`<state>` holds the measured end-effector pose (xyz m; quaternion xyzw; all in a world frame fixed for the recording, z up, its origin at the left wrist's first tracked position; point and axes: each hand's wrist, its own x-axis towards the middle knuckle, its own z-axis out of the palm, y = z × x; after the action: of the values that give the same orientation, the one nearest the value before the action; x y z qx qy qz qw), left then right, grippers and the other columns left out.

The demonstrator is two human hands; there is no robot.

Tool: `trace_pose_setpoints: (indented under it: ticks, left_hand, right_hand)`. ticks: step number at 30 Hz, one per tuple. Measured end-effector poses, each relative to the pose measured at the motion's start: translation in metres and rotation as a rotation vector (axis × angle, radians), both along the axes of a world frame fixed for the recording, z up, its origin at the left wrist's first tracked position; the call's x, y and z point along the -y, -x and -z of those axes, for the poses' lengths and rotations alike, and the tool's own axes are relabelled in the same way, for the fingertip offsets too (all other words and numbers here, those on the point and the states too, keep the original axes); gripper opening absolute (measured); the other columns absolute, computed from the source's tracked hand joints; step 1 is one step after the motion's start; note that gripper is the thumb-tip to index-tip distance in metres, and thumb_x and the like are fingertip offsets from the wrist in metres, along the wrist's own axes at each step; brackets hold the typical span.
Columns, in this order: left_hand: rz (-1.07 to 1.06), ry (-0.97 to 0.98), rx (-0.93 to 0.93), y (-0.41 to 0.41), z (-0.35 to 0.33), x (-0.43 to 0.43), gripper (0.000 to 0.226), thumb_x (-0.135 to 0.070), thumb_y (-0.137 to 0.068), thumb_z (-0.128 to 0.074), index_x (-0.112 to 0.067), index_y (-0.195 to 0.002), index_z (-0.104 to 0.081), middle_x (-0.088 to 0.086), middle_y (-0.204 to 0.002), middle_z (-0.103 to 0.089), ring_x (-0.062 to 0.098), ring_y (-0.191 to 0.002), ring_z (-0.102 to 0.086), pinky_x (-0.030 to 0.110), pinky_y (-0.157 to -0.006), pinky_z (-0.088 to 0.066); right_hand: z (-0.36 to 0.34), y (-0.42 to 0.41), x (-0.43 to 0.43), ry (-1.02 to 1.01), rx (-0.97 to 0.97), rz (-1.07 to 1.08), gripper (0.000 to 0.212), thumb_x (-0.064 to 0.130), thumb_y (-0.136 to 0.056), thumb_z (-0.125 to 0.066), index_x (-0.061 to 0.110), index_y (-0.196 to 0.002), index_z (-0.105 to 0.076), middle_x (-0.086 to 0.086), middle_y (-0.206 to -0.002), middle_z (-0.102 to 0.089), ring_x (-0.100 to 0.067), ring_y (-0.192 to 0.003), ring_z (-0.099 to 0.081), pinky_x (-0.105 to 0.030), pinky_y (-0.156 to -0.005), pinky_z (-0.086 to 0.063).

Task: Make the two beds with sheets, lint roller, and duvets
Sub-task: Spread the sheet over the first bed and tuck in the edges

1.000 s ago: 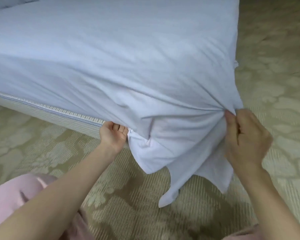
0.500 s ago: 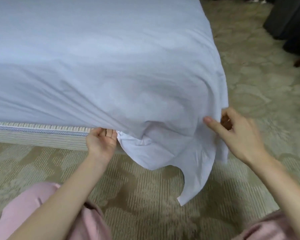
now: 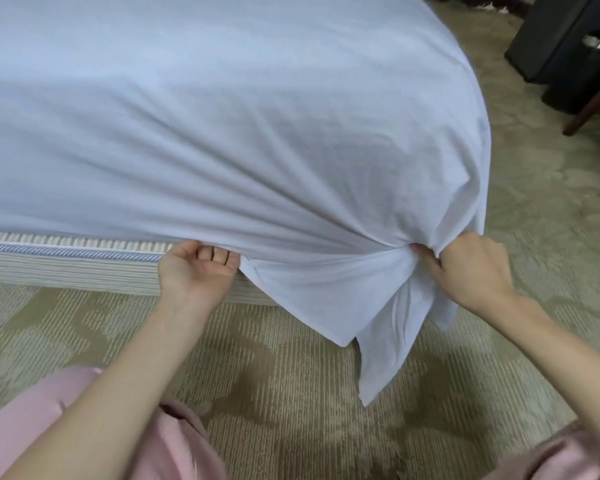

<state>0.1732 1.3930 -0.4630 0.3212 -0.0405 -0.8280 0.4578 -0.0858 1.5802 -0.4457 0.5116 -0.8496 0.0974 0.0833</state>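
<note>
Fingers of the right hand (image 3: 471, 268), apart a moment earlier, clamped the bunched corner of the sheet (image 3: 222, 116) while the left hand (image 3: 196, 268) still gripped its edge, readying the tuck.

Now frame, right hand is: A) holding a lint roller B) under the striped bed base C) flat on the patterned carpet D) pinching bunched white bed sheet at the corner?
D: the right hand pinches a gathered fold of the white bed sheet, creases radiating from its grip.

Bare forearms (image 3: 125, 393); pink garment (image 3: 14, 410) at knees, possibly satin trousers.
</note>
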Motion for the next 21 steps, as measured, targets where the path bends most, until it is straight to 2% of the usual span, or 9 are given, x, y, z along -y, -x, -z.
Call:
trace_pose_setpoints:
  ticks: [2,4,8,10,12,14,16,18,21]
  left_hand:
    - [0.020,-0.033,-0.040,-0.004,-0.004,0.003,0.029,-0.002,-0.070,-0.041,-0.007,-0.092,-0.061,0.005,-0.119,-0.064,0.028,-0.118,-0.058,0.049,-0.104,-0.039]
    - [0.040,-0.042,-0.049,-0.007,-0.009,0.006,0.034,-0.001,-0.070,-0.041,-0.005,-0.095,-0.062,0.012,-0.120,-0.065,0.032,-0.115,-0.059,0.054,-0.104,-0.037]
    - [0.070,0.006,-0.053,-0.010,-0.005,0.004,0.023,0.001,-0.066,-0.048,-0.005,-0.083,-0.064,0.009,-0.123,-0.064,0.031,-0.113,-0.061,0.054,-0.102,-0.039]
    - [0.076,0.037,-0.073,-0.011,0.000,0.001,0.021,0.005,-0.052,-0.059,-0.004,-0.069,-0.067,0.006,-0.125,-0.063,0.028,-0.111,-0.063,0.051,-0.102,-0.041]
    - [0.093,0.054,-0.083,-0.009,-0.001,-0.004,0.023,0.004,-0.040,-0.063,-0.005,-0.061,-0.067,0.004,-0.120,-0.065,0.026,-0.114,-0.061,0.049,-0.102,-0.042]
    - [0.122,0.052,-0.042,-0.005,-0.006,-0.015,0.022,0.003,-0.048,-0.064,-0.007,-0.067,-0.066,0.004,-0.109,-0.065,0.024,-0.120,-0.057,0.045,-0.103,-0.042]
    - [0.188,0.022,0.093,0.003,-0.014,-0.031,0.015,-0.001,-0.073,-0.050,-0.008,-0.079,-0.061,0.006,-0.109,-0.065,0.024,-0.120,-0.057,0.041,-0.105,-0.041]
    - [0.272,-0.037,0.218,0.009,-0.017,-0.045,0.023,-0.005,-0.089,-0.037,-0.005,-0.094,-0.059,0.011,-0.114,-0.064,0.028,-0.118,-0.057,0.039,-0.105,-0.041]
    - [0.369,-0.115,0.277,0.013,-0.020,-0.050,0.031,-0.008,-0.095,-0.033,0.004,-0.110,-0.057,0.019,-0.119,-0.062,0.031,-0.115,-0.057,0.040,-0.103,-0.041]
  right_hand:
    - [0.005,0.008,-0.001,-0.050,-0.153,-0.077,0.049,0.005,-0.067,-0.079,0.010,-0.048,-0.034,-0.018,-0.043,-0.048,-0.034,-0.036,-0.050,-0.015,-0.048,-0.015]
    - [0.009,0.018,-0.002,-0.009,-0.220,-0.095,0.049,-0.004,-0.050,-0.083,0.007,-0.041,-0.037,-0.014,-0.034,-0.039,-0.026,-0.026,-0.041,-0.009,-0.055,-0.011]
    - [0.019,0.019,-0.005,0.101,-0.183,-0.107,0.036,0.012,-0.068,-0.064,0.010,-0.048,-0.034,-0.015,-0.037,-0.041,-0.030,-0.027,-0.042,-0.013,-0.048,-0.016]
    - [0.022,0.015,-0.004,0.104,-0.108,-0.072,0.040,0.021,-0.083,-0.059,0.010,-0.054,-0.034,-0.019,-0.046,-0.049,-0.037,-0.037,-0.051,-0.021,-0.045,-0.025]
    - [0.015,0.007,-0.006,-0.001,-0.030,-0.014,0.048,0.034,-0.093,-0.053,0.011,-0.057,-0.031,-0.016,-0.058,-0.053,-0.039,-0.055,-0.059,-0.029,-0.050,-0.032]
    - [0.002,0.000,-0.011,-0.202,0.055,0.100,0.054,0.053,-0.093,-0.039,0.016,-0.055,-0.034,-0.006,-0.064,-0.052,-0.032,-0.069,-0.061,-0.031,-0.056,-0.036]
    - [-0.010,-0.004,-0.021,-0.450,0.259,0.185,0.063,0.066,-0.089,-0.032,0.017,-0.053,-0.045,-0.001,-0.058,-0.057,-0.022,-0.061,-0.059,-0.031,-0.059,-0.043]
    - [-0.019,-0.010,-0.032,-0.684,0.659,0.148,0.060,0.061,-0.090,-0.041,0.013,-0.056,-0.057,-0.005,-0.057,-0.066,-0.013,-0.047,-0.055,-0.025,-0.056,-0.047]
    - [-0.028,-0.034,-0.035,-0.639,1.158,-0.065,0.038,0.045,-0.088,-0.056,0.012,-0.074,-0.066,-0.008,-0.073,-0.072,-0.011,-0.049,-0.057,-0.021,-0.055,-0.047]
